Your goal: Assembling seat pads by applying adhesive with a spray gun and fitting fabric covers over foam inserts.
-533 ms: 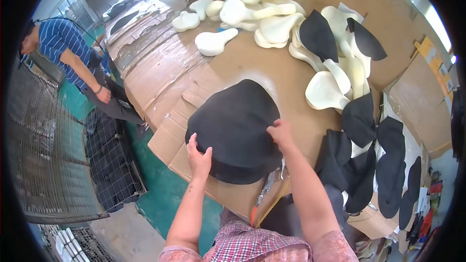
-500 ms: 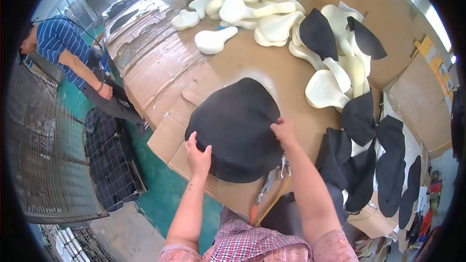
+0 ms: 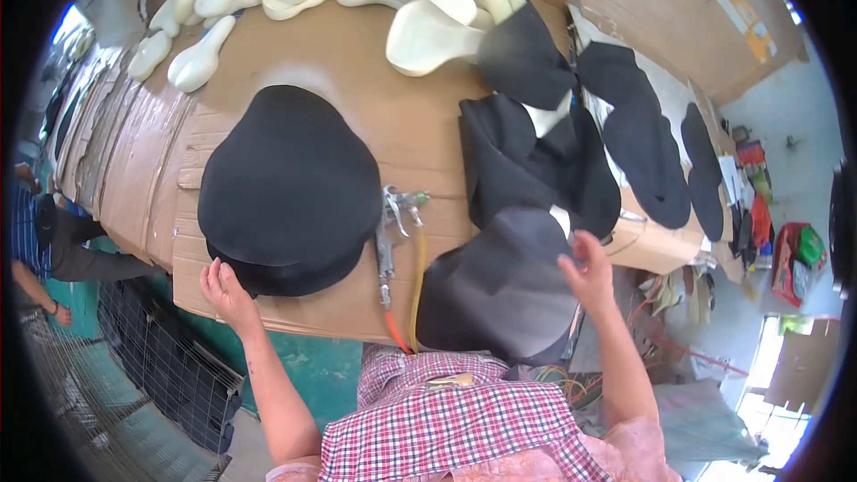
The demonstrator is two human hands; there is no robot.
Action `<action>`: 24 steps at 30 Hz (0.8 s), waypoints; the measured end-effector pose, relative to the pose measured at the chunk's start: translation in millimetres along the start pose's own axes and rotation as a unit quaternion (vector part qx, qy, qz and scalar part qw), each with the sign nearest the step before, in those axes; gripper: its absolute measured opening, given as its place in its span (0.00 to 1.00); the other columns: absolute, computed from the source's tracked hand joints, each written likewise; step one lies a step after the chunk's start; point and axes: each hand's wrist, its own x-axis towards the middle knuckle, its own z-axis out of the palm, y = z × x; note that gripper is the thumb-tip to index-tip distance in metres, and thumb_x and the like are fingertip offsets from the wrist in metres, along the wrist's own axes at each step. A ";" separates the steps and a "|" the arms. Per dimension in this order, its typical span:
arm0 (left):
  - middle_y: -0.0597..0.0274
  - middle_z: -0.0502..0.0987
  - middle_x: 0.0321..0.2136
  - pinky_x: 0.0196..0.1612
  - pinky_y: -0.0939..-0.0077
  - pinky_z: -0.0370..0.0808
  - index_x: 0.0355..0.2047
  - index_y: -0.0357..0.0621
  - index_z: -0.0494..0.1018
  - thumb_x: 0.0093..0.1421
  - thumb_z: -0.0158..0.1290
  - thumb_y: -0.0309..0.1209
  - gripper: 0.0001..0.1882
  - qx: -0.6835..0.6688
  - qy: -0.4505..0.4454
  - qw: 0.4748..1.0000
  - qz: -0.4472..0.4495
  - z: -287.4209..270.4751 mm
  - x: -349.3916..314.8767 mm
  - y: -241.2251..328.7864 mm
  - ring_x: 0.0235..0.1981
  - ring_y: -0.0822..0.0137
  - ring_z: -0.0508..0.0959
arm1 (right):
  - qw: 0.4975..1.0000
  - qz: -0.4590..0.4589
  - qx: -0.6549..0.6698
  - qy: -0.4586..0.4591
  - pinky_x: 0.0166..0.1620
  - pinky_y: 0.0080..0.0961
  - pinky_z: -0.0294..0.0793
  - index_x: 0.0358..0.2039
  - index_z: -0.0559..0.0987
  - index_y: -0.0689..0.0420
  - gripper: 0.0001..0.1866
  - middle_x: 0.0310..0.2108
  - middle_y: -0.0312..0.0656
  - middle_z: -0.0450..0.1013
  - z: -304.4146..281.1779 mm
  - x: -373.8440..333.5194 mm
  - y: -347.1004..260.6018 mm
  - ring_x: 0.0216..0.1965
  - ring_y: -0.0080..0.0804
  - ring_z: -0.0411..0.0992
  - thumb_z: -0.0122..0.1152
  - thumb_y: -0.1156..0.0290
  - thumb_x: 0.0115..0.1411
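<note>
A stack of black, rounded, saddle-shaped fabric pieces (image 3: 287,187) lies on the cardboard-covered table at the left. My left hand (image 3: 230,296) is at the near-left edge of the stack, fingers extended; firm contact is hard to make out. Over on the right, my right hand (image 3: 591,278) has its fingers apart, holding nothing, beside the edge of a greyish-black sheet piece (image 3: 504,281) that hangs at the table's front. A metal spray gun (image 3: 386,245) with an orange hose end lies between the stack and that piece.
Cream foam bicycle-saddle shapes (image 3: 433,36) are heaped along the far side. More black pieces (image 3: 634,129) lie to the right on a cardboard surface. A yellow hose (image 3: 418,286) runs off the front edge. A person (image 3: 62,245) stands at far left near a wire rack (image 3: 161,375).
The view has swung right. My right hand has let go of the black stack and moved right to the greyish-black piece. My left hand stays by the stack, lower on its edge.
</note>
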 end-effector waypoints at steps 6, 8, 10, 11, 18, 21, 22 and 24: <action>0.56 0.73 0.42 0.39 0.75 0.74 0.45 0.38 0.71 0.47 0.59 0.25 0.23 -0.192 -0.381 0.899 0.103 27.4 -105.7 146.0 0.38 0.66 0.75 | 0.982 0.006 -0.186 0.015 0.58 0.41 0.58 0.59 0.60 0.56 0.45 0.57 0.52 0.56 11.9 -84.7 55.1 0.56 0.53 0.56 0.70 0.68 0.40; 0.46 0.66 0.52 0.55 0.63 0.65 0.55 0.37 0.61 0.45 0.62 0.32 0.37 -0.151 -0.473 0.843 0.205 59.2 -140.7 165.7 0.53 0.50 0.67 | 0.986 0.017 -0.163 0.020 0.58 0.40 0.58 0.60 0.58 0.55 0.45 0.57 0.52 0.56 23.9 -80.7 66.7 0.56 0.52 0.56 0.70 0.68 0.40; 0.44 0.63 0.56 0.59 0.63 0.60 0.56 0.35 0.59 0.44 0.63 0.34 0.40 -0.098 -0.543 0.808 0.207 92.5 -160.6 180.4 0.57 0.47 0.63 | 0.988 0.031 -0.145 0.032 0.58 0.39 0.58 0.61 0.57 0.53 0.46 0.57 0.51 0.56 28.3 -73.1 74.8 0.57 0.52 0.56 0.70 0.69 0.41; 0.44 0.63 0.55 0.58 0.64 0.62 0.56 0.34 0.59 0.44 0.63 0.34 0.40 -0.072 -0.584 0.789 0.176 104.7 -166.4 186.9 0.56 0.48 0.64 | 0.992 0.052 -0.116 0.023 0.59 0.38 0.58 0.61 0.56 0.52 0.47 0.58 0.50 0.56 29.3 -70.2 79.8 0.57 0.51 0.56 0.70 0.70 0.41; 0.46 0.73 0.44 0.53 0.65 0.67 0.43 0.37 0.71 0.43 0.63 0.33 0.26 -0.053 -0.570 0.794 0.207 123.2 -171.3 210.7 0.49 0.52 0.72 | 0.993 0.093 -0.070 0.031 0.59 0.38 0.58 0.62 0.54 0.50 0.49 0.59 0.49 0.55 29.7 -64.7 96.6 0.57 0.51 0.55 0.72 0.68 0.40; 0.46 0.74 0.41 0.51 0.66 0.68 0.44 0.36 0.71 0.43 0.63 0.33 0.27 -0.064 -0.614 0.777 0.121 114.1 -176.2 212.3 0.47 0.52 0.73 | 0.987 0.072 -0.131 0.059 0.59 0.43 0.56 0.62 0.55 0.49 0.50 0.59 0.51 0.53 27.7 -66.9 85.1 0.59 0.52 0.53 0.72 0.68 0.39; 0.46 0.75 0.38 0.48 0.67 0.70 0.44 0.35 0.70 0.43 0.62 0.33 0.27 -0.082 -0.585 0.789 0.169 112.5 -180.0 212.9 0.44 0.52 0.75 | 0.979 0.055 -0.182 0.070 0.59 0.46 0.54 0.62 0.55 0.48 0.50 0.60 0.51 0.52 25.9 -66.7 79.3 0.60 0.53 0.51 0.72 0.69 0.38; 0.48 0.75 0.34 0.43 0.67 0.72 0.40 0.36 0.70 0.43 0.62 0.33 0.24 -0.112 -0.546 0.799 0.224 99.6 -190.3 218.0 0.39 0.51 0.76 | 0.980 0.029 -0.190 0.055 0.60 0.48 0.53 0.62 0.55 0.47 0.50 0.61 0.50 0.51 20.6 -65.7 63.2 0.61 0.53 0.50 0.71 0.70 0.38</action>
